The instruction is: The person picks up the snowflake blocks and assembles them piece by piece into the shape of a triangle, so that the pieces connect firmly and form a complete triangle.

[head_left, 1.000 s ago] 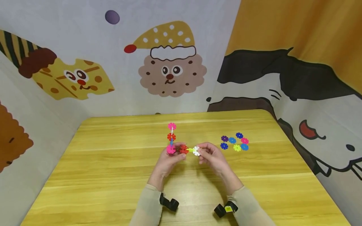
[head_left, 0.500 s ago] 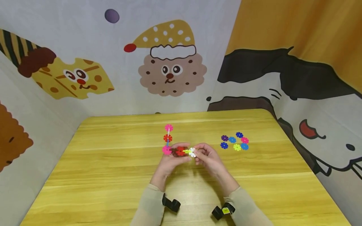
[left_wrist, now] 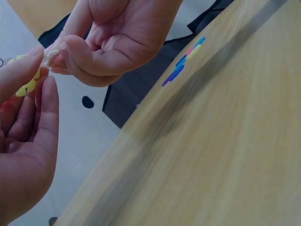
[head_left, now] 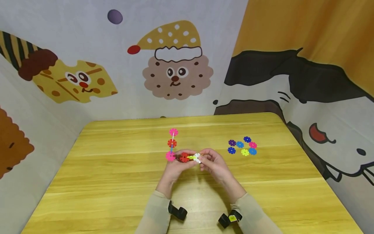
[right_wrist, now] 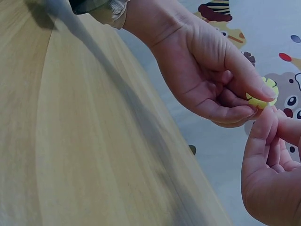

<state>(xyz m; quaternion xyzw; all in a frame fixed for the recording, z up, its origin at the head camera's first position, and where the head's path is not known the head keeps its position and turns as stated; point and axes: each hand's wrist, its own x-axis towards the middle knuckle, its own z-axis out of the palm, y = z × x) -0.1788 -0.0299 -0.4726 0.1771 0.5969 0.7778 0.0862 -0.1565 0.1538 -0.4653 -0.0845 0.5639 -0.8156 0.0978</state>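
Note:
A chain of notched snowflake discs is held up between my hands above the table. My left hand (head_left: 177,165) grips it near the yellow disc (right_wrist: 261,94), its thumb on that disc in the left wrist view. At the chain's right end my right hand (head_left: 215,164) pinches the white disc (head_left: 197,158), which meets the yellow one. A red disc (head_left: 184,157) lies to the left of the yellow one, in front of the left fingers. From the pink corner disc (head_left: 170,156) a line rises through another red disc (head_left: 172,143) to a pink top disc (head_left: 173,132).
Several loose snowflake discs lie to the right on the wooden table (head_left: 117,175), among them a yellow disc (head_left: 244,152), a pink disc (head_left: 253,145) and a purple disc (head_left: 232,143). A cartoon-printed cloth wall (head_left: 102,110) borders the table's back edge.
Both hands have shifted slightly left with the chain, the right one more, so they are closer together. The white disc has come nearer the left fingertips. The loose discs have stayed put.

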